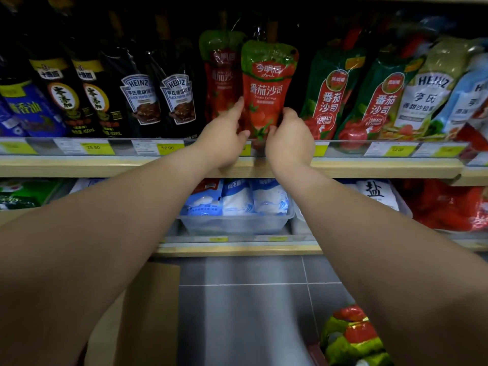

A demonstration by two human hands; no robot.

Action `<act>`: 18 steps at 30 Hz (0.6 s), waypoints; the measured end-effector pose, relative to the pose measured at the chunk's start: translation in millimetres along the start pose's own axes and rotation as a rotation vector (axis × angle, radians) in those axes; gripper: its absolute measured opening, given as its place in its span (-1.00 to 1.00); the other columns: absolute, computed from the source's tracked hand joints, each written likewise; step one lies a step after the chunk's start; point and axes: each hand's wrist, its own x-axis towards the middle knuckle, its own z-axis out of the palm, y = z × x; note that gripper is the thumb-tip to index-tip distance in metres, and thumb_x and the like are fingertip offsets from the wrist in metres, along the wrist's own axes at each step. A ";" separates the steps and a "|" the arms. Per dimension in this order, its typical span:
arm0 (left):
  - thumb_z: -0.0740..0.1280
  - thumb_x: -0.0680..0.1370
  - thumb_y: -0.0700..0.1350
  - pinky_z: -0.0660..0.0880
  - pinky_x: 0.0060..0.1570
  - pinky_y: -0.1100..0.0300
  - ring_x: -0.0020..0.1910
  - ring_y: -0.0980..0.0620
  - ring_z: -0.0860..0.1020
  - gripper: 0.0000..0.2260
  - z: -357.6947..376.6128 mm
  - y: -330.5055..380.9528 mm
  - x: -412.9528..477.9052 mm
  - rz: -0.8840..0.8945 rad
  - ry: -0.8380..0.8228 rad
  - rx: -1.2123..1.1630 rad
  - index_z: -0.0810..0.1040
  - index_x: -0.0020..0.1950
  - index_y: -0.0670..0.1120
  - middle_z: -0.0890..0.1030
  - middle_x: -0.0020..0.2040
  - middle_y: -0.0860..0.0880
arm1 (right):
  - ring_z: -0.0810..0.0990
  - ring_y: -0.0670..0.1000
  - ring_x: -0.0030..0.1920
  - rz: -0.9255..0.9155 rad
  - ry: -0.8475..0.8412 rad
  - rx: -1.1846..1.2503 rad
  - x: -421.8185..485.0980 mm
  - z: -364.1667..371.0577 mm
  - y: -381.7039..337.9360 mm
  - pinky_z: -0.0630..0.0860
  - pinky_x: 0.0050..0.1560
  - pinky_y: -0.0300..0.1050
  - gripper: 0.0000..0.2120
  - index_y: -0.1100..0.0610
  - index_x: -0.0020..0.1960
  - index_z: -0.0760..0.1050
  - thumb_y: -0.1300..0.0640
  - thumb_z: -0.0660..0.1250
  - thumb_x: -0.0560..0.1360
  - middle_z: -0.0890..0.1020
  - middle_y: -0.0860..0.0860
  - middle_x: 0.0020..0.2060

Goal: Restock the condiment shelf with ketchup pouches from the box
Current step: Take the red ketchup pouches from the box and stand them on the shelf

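Near on the right, spare pouches (353,336) are lying low down, waiting their turn. Farther up, the left hand (224,138) and the right hand (289,138) are each gripping one bottom side of the ketchup pouch (266,93), so it is not tipping. The pouch is standing upright at the front of the shelf (369,167), its bottom behind the clear rail (343,147), which probably stops slipping. A matching pouch (219,75) is standing behind it, on the left.

Pale wooden shelving (105,167) stands over a grey tiled floor (250,299).
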 end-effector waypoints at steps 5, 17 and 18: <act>0.23 0.58 -0.09 0.25 0.42 0.08 0.44 -0.08 0.29 -0.44 -5.8 0.4 -4.7 0.017 0.004 0.127 0.07 0.53 -0.02 0.24 0.50 -0.11 | 0.49 0.14 0.16 -0.092 -0.056 0.017 -11.8 -2.6 4.9 0.44 0.16 0.00 -0.58 0.21 0.36 0.31 0.19 0.18 0.52 0.54 0.15 0.16; 0.12 0.61 -0.06 0.21 0.40 0.10 0.43 -0.09 0.26 -0.58 -8.4 -4.2 -1.5 0.111 -0.096 0.421 0.21 0.49 0.04 0.30 0.45 -0.11 | 0.33 0.17 0.32 -0.302 -0.241 -0.209 -20.4 -11.6 10.2 0.26 0.37 0.04 -0.48 0.21 0.42 0.27 0.07 0.19 0.50 0.38 0.15 0.34; 0.12 0.61 -0.06 0.21 0.40 0.10 0.43 -0.09 0.25 -0.58 -7.7 -4.3 0.2 0.111 -0.105 0.430 0.21 0.49 0.04 0.30 0.45 -0.10 | 0.31 0.17 0.34 -0.297 -0.259 -0.222 -18.3 -11.3 10.1 0.25 0.38 0.04 -0.46 0.21 0.44 0.23 0.07 0.19 0.50 0.35 0.16 0.37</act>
